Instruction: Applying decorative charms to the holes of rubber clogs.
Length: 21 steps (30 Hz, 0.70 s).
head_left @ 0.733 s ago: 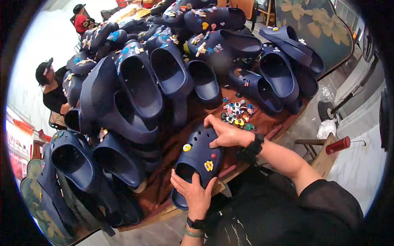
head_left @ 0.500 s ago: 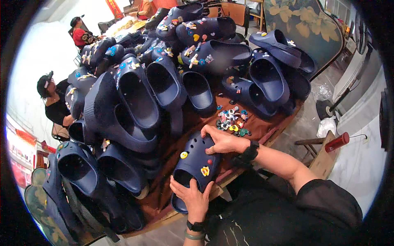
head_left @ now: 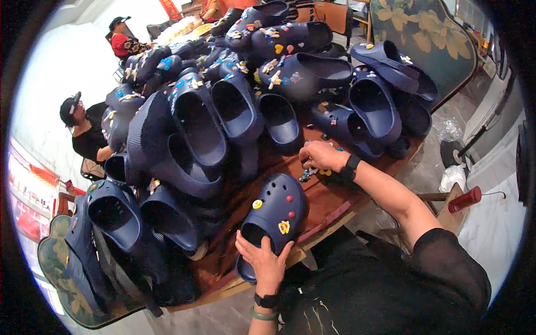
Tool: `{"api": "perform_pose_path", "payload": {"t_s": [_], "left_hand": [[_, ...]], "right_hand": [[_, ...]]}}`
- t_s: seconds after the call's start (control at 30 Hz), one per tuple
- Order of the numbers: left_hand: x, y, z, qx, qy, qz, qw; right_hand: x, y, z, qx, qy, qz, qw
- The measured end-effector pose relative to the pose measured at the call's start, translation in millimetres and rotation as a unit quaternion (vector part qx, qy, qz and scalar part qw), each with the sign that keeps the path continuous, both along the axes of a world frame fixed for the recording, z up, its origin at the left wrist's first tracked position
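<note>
A navy clog [head_left: 274,209] lies toe-away on the brown cloth in front of me. My left hand [head_left: 263,258] grips it at the foot opening, thumb on the side near the strap. On its holed upper sit a round yellow charm [head_left: 257,204], two red dot charms [head_left: 290,198] and a yellow-and-white charm [head_left: 284,227]. Past the toe, my right hand [head_left: 324,156] bends its fingers down into a pile of small shoe charms [head_left: 322,172], mostly covering it. Its fingertips look drawn together; whether a charm is between them is hidden.
Many navy clogs are heaped across the table's left and far side, some decorated, like one clog [head_left: 278,120] beyond my right hand. The wooden table edge [head_left: 304,251] runs close to my body. Two people sit at left. A red cylinder [head_left: 464,200] stands on a wooden bench at right.
My right hand has left the clog's toe and reached away to the charm pile. A second red dot now shows on the clog. My left hand keeps its hold.
</note>
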State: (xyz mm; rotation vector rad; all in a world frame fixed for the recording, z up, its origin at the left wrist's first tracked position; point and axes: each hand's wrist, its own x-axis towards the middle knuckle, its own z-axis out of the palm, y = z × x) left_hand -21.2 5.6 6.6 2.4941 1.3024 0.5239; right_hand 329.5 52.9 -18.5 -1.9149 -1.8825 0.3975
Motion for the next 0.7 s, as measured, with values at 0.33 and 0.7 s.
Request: {"api": "perform_pose_path", "payload": {"t_s": [0.33,0.7], "left_hand": [[4.6,4.1,2.4,-0.018,-0.015,-0.002,1.000],[-1.7,3.0,-7.2,-0.002,-0.046,-0.008,0.999]], "right_hand": [[-0.4,3.6,8.7,0.094,0.045,-0.025,0.994],[-117.4,4.9,28.6,0.297,0.028,0.153,0.942]]}}
